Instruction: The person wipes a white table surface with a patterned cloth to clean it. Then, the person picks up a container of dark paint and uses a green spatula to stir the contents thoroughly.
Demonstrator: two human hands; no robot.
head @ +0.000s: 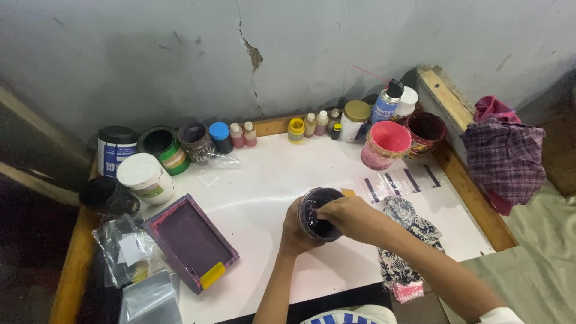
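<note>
Against a cracked grey wall, the white wood-edged table (270, 174) carries paint pots. Left hand (293, 231) wraps the small dark-purple round tub (318, 215), steadying it; right hand (351, 216) pinches something at its rim, hidden.

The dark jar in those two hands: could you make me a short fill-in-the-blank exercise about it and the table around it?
1. The left hand grips the dark jar from the ____.
2. The right hand reaches over the jar's ____.
3. The open tub near the spray can is ____ inside.
4. The purple framed screen lies to the jar's ____.

Missing words: side; rim; pink; left
</note>
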